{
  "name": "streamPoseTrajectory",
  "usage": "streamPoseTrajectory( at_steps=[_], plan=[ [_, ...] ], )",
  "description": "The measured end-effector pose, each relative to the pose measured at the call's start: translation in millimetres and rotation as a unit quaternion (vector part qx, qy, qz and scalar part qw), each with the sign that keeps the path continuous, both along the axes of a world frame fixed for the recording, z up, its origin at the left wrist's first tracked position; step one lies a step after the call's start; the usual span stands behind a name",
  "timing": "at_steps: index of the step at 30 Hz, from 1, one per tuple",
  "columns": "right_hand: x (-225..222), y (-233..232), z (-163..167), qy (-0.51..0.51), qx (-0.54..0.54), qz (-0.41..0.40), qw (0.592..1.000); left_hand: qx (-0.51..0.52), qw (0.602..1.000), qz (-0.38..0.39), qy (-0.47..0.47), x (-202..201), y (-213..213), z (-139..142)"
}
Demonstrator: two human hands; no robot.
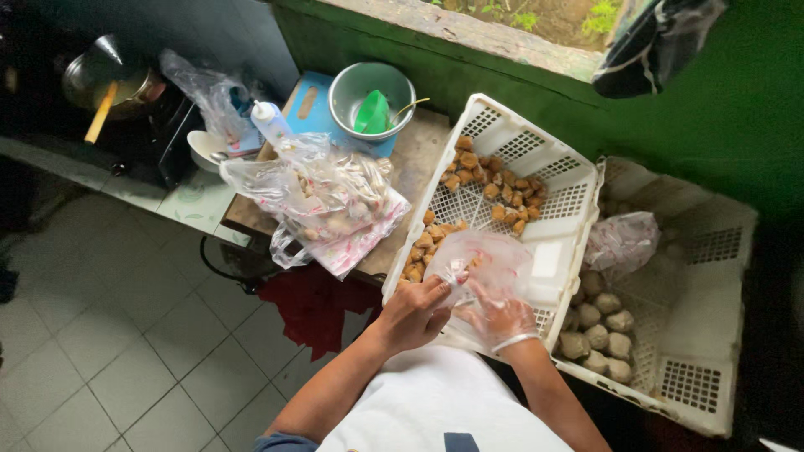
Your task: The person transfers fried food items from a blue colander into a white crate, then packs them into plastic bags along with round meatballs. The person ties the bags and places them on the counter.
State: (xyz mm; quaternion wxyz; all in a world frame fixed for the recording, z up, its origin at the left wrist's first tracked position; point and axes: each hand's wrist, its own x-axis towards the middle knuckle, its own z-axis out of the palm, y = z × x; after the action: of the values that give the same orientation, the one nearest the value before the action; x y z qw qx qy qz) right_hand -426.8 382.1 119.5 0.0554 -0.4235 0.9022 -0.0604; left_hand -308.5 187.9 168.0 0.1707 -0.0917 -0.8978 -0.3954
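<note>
My left hand (416,311) pinches the near edge of a clear plastic bag (490,261) held over the white slotted crate (536,151). My right hand (500,321) is pushed inside that bag, wrapped in its film. Several brown fried pieces (494,186) lie scattered in the crate, some just beside my left hand. A second white crate (699,381) to the right holds round pale dough balls (599,331) and a crumpled plastic bag (620,241).
A filled plastic bag of snacks (322,201) lies on the wooden table (414,172), beside a metal bowl (371,98) with a green scoop, a blue board and a squeeze bottle (270,122). A wok (109,79) stands far left. Green wall behind; tiled floor at left.
</note>
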Motion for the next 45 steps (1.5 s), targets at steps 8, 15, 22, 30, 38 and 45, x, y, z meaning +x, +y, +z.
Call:
streamPoseTrajectory(
  at_steps=[8, 15, 22, 30, 38, 45],
  plan=[
    [-6, 66, -24, 0.039, -0.14, -0.051, 0.988, -0.065, 0.998, -0.015, -0.016, -2, 4, 6],
    [-3, 70, -24, 0.003, -0.236, -0.069, 0.969, -0.065, 0.997, -0.004, -0.035, -5, 6, 13],
    [-4, 66, -21, 0.021, -0.227, -0.047, 0.972, -0.058, 0.998, -0.011, -0.031, -4, 7, 17],
    [-3, 65, -22, 0.018, -0.212, -0.056, 0.975, -0.074, 0.997, -0.011, -0.028, -3, 6, 12],
    [-3, 63, -17, -0.002, -0.194, -0.071, 0.978, -0.083, 0.996, -0.01, -0.033, -4, 8, 15],
    [-3, 66, -21, 0.001, -0.2, -0.07, 0.977, -0.091, 0.995, -0.01, -0.034, -5, 8, 10]
  ],
)
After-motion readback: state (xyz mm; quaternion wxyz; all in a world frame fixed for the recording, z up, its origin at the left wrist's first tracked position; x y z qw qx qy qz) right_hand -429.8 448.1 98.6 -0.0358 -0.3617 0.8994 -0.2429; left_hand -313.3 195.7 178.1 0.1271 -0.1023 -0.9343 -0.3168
